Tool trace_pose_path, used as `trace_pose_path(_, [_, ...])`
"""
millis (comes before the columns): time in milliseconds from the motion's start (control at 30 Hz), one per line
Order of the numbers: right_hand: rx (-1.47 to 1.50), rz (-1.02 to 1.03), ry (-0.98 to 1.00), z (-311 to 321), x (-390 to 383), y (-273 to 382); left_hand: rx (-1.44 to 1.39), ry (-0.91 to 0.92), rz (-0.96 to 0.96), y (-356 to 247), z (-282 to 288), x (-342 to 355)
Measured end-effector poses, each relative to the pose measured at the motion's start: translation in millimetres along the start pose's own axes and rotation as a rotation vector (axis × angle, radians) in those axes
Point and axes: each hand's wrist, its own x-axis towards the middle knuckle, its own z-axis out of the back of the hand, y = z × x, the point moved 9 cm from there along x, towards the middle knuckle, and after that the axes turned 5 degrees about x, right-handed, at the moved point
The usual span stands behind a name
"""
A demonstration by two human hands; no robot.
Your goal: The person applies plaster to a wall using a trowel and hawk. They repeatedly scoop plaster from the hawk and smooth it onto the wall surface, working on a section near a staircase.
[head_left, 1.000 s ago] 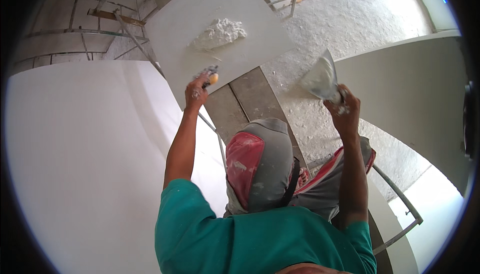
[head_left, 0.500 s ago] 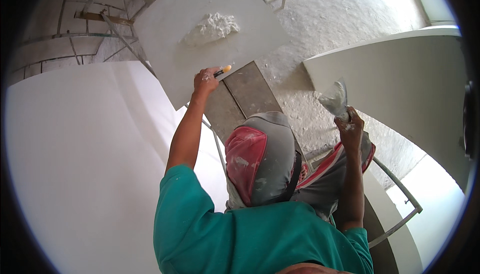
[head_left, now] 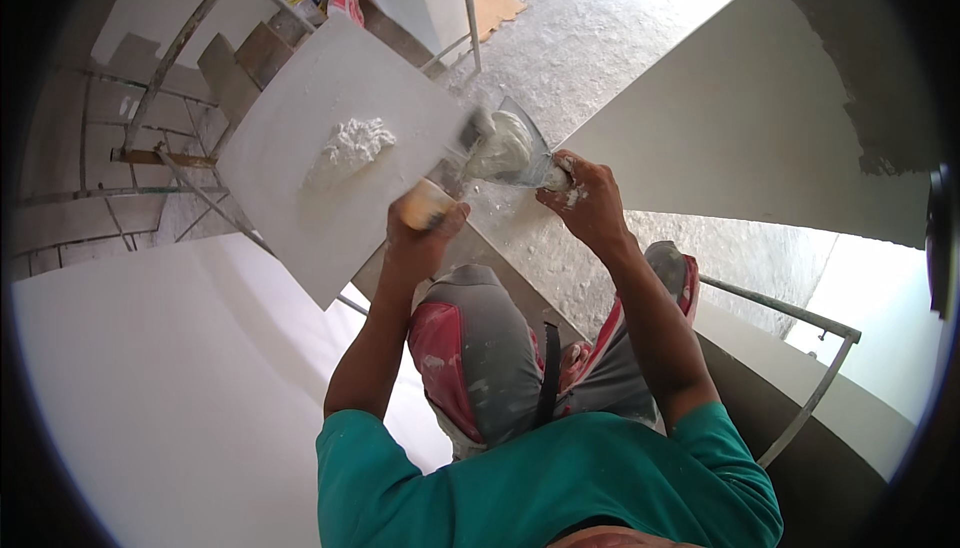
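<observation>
My left hand (head_left: 425,228) is closed round the orange-tan handle of a small putty knife (head_left: 427,204). Motion blurs its blade, which meets or nearly meets the load on the other tool. In my right hand (head_left: 588,196) is a broad putty knife (head_left: 537,135), gripped by its short handle, its wide blade pointing left. A thick lump of wet white plaster (head_left: 503,148) covers that blade. To the left, a heap of white plaster (head_left: 357,142) lies on a pale flat board (head_left: 280,188). White smears mark the fingers of my right hand.
Below the board runs a brown plank (head_left: 505,268) beside my knees. Metal scaffold tubes (head_left: 780,306) stand at right and far left. A grey wall panel (head_left: 740,128) rises at right, a white wall (head_left: 180,368) at left. The floor (head_left: 580,18) is dusty with debris.
My right hand has brought the broad putty knife up and left, in front of me. My left hand has moved lower, turning the small putty knife toward it. The view has shifted.
</observation>
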Motion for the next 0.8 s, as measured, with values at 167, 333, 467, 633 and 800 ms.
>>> trace_pose_path(167, [-0.062,0.108,-0.081,25,-6,19,0.469,0.217,-0.508,-27,-19,15])
trace_pose_path(333, [0.002,0.066,-0.091,41,-16,-4,0.84,0.344,-0.571,-19,-21,39])
trace_pose_path(467, [-0.08,0.405,-0.382,68,-37,12,0.393,0.018,-0.066,45,41,47])
trace_pose_path(633, [0.033,0.049,-0.154,92,-40,14,-0.434,-0.447,0.371,30,54,32])
trace_pose_path(800, [0.043,0.099,-0.228,101,-49,23,-0.647,-0.343,0.447,4,36,33])
